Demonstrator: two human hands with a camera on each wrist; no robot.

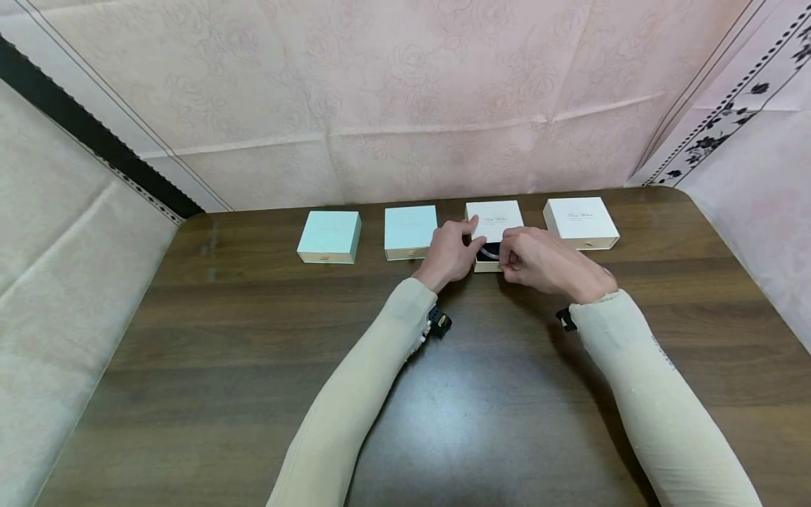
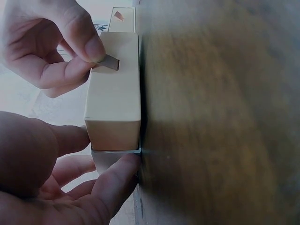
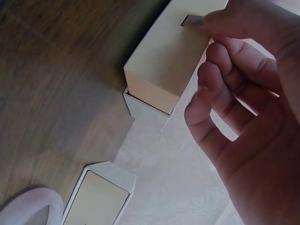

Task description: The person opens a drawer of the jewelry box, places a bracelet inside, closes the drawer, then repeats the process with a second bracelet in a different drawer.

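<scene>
One white box (image 1: 499, 217), third from the left in a row of four, near the far edge of the wooden table (image 1: 266, 352). Stands flat, with lettering on top too small to read and its cream drawer (image 2: 115, 96) slid partway out toward the person. Shows a dark interior and, within, a pale curved thing (image 1: 491, 252), too small to identify. On the drawer's front, a short pull tab (image 2: 111, 62), pinched between thumb and forefinger of the right hand (image 1: 538, 260). At the box's left side, the left hand (image 1: 448, 250), gripping around the outer case close to its open end. Just beside the left hand, a turquoise box (image 1: 410, 225), closed; farther left, another turquoise box (image 1: 329, 231), also closed. Beyond the right hand, at the row's right end, a second white box (image 1: 579, 217), closed. Around both arms, pale sleeves (image 1: 357, 380); at each wrist, a small black device (image 1: 440, 322). Behind the table, pinkish cloth (image 1: 431, 77) with faint roses.
</scene>
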